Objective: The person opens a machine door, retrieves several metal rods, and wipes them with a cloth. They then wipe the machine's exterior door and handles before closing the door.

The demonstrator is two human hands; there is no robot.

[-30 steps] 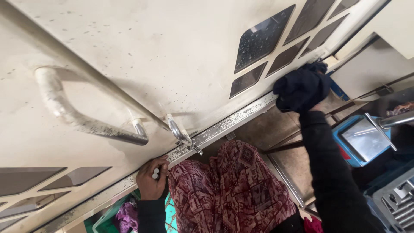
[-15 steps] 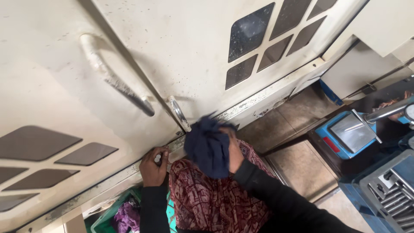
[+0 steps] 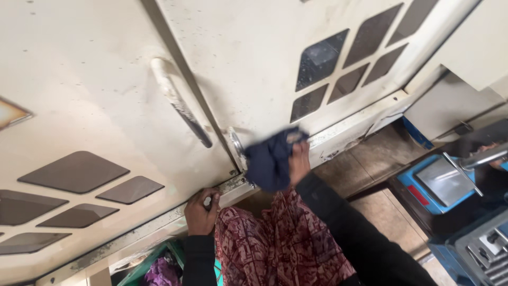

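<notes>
- Right hand [image 3: 299,161] clamped on dark blue cloth [image 3: 271,159], pressing it against lower edge of cream cabinet door [image 3: 254,63], just beside small metal knob [image 3: 235,148].
- Left hand [image 3: 202,211] closed around small white object [image 3: 207,201], kind unclear; fist resting on bottom frame rail [image 3: 159,228] under left door [image 3: 79,106].
- Cloth bunched, partly blurred; covers seam area where both doors meet rail.
- Long handle [image 3: 180,103] on left door streaked with dark grime, not touched by either hand.
- Door faces speckled with small dark spots throughout; dark diamond panes [image 3: 344,58] look dusty.
- Rail shows chipped paint and dirt along its length, both sides of cloth.
- Judgement: wiping at an early-to-middle stage. Only the patch under the cloth is being worked; handle, panes, upper door faces and most of rail seemingly left to clean.
- No clearly cleaner zone distinguishable from the rest, so finished area cannot be told.
- Patterned red garment [image 3: 286,243] below hands; blue box with grey lid [image 3: 439,182] on floor at right, well apart from the work.
</notes>
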